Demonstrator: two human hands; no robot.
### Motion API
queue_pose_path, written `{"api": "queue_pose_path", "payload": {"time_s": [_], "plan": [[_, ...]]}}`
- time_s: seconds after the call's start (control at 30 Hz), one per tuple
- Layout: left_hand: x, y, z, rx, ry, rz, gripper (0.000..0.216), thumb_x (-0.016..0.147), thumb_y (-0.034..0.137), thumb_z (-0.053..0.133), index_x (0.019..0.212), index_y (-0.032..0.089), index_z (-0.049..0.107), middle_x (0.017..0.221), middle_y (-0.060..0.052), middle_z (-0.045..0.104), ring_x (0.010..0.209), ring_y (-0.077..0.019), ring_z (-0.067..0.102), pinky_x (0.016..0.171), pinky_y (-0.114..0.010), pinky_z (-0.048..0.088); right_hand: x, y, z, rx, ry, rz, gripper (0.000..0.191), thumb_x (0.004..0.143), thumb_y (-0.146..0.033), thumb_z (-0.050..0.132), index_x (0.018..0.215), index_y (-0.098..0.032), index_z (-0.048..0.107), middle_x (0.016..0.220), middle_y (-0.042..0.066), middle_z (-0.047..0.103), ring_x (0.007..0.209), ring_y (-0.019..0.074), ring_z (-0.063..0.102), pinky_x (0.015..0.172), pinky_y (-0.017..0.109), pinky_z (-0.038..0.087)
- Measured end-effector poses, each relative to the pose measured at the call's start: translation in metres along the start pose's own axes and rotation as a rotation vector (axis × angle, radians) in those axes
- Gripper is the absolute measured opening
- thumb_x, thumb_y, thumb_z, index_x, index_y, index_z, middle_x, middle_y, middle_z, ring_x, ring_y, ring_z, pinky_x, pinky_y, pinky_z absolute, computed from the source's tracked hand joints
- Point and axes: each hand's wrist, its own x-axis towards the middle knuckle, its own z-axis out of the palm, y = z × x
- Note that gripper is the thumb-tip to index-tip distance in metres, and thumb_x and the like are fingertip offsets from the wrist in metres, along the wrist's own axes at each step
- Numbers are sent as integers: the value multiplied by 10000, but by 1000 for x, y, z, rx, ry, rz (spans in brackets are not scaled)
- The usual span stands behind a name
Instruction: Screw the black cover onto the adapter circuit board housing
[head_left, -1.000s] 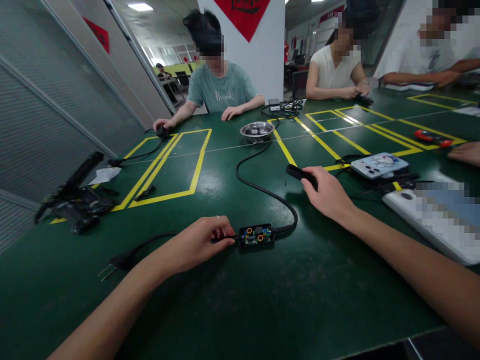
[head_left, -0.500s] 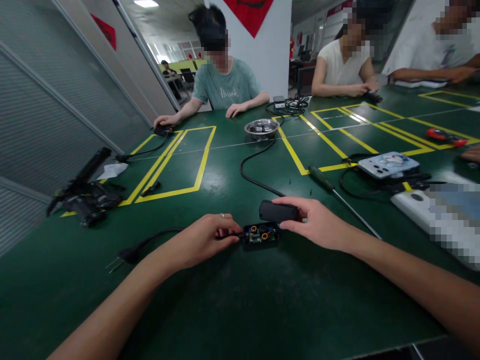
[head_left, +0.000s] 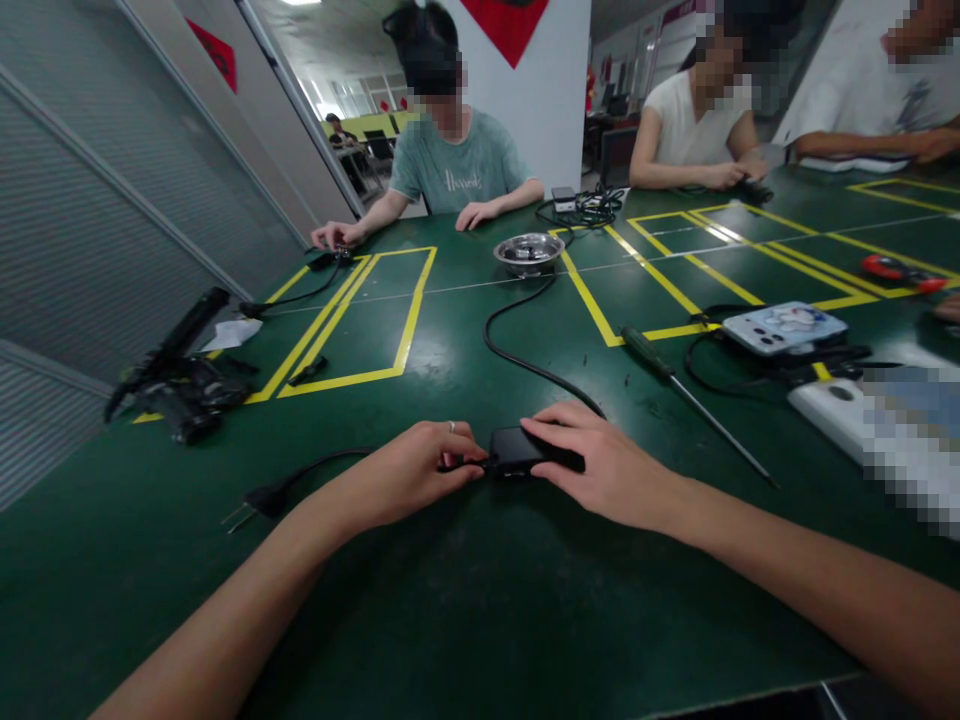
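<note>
Two of my hands now meet at one black casing (head_left: 510, 473) on the green tabletop (head_left: 480, 620), straight in front of me. A second ago its circuit board lay bare, orange rings showing, while my right hand (head_left: 596, 462) held the black cover (head_left: 516, 446) well off to the right. Half a second ago I had the cover tilted just over the casing's far right edge. Now it lies over the casing and the board is hidden; whether it is fully seated, I cannot tell.

My right thumb and fingers pinch the cover across its right part, from near and far sides. My left hand (head_left: 420, 465), the one with the ring, pinches the cord (head_left: 330, 458) just beside the casing's left end, the same grip as in both earlier views. That cord runs left to the plug (head_left: 266, 499), its prongs pointing left; another length of cable (head_left: 536, 372) curves away on the far side toward the steel bowl (head_left: 527, 268).

Beyond my right hand lies the screwdriver (head_left: 649, 354), handle away from me. A second ago my hand was in front of that spot, and I couldn't see the tool. The phone (head_left: 785, 328) rests right of it, as before.
</note>
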Motion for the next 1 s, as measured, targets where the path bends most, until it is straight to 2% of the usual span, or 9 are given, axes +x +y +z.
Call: {"api": "queue_pose_path", "payload": {"time_s": [0.23,0.33,0.43,0.53,0.6,0.67,0.73,0.87,1.0], "plan": [[0,-4,2,63,-21,26,268,938,329,475,1057,245,699,936,-30,638,779,-158,595,718,-277,468,-2,-8,10,-252,-118,-49,445,945,-337,515,1339,-136,556,1228,131,620,1085,260,553,958,480,469],[-4,-2,0,171,51,15,293,928,362,495,1144,221,635,1066,-58,633,890,-197,618,814,-333,496,-2,-9,3,-289,-106,-95,481,952,-405,490,1347,-136,544,1311,131,589,1164,289,520,990,508,445],[-5,6,3,266,279,48,402,946,378,462,1307,203,488,1370,-106,493,1216,-271,516,1040,-447,418,0,0,-19,-231,90,-38,474,959,-437,467,1330,-152,550,1316,119,588,1181,263,531,1002,464,451],[3,18,17,332,511,132,521,968,371,431,1438,187,306,1543,-130,290,1420,-288,292,1158,-493,283,2,23,-52,-334,363,158,359,975,-365,441,1171,-151,652,1120,121,645,1034,249,602,912,428,493],[13,25,32,386,463,220,655,951,450,471,1487,168,222,1557,-148,279,1444,-302,254,1176,-495,261,0,46,-69,-500,416,279,355,954,-373,473,1100,-129,686,1047,144,644,994,284,611,874,447,496],[22,29,45,432,302,248,707,943,519,465,1502,164,217,1518,-147,371,1414,-301,327,1164,-480,300,-3,69,-78,-644,404,404,389,935,-399,491,1091,-99,684,1037,178,636,999,327,609,844,472,496],[28,30,54,469,225,213,670,965,508,426,1504,157,240,1476,-138,440,1376,-286,394,1147,-456,339,-7,88,-79,-722,288,525,428,919,-432,497,1071,-74,675,1019,207,638,971,353,622,795,480,503],[30,29,59,574,284,188,660,967,506,423,1496,140,279,1487,-131,431,1357,-305,412,1145,-470,339,-8,104,-71,-724,45,673,371,898,-412,505,960,-85,668,976,208,662,890,344,656,714,436,507],[26,28,58,656,404,248,735,937,554,458,1476,76,311,1508,-178,383,1359,-344,392,1135,-505,343,-5,103,-73,-706,128,715,326,894,-392,484,895,-119,661,892,181,685,855,333,669,694,412,494]]}}
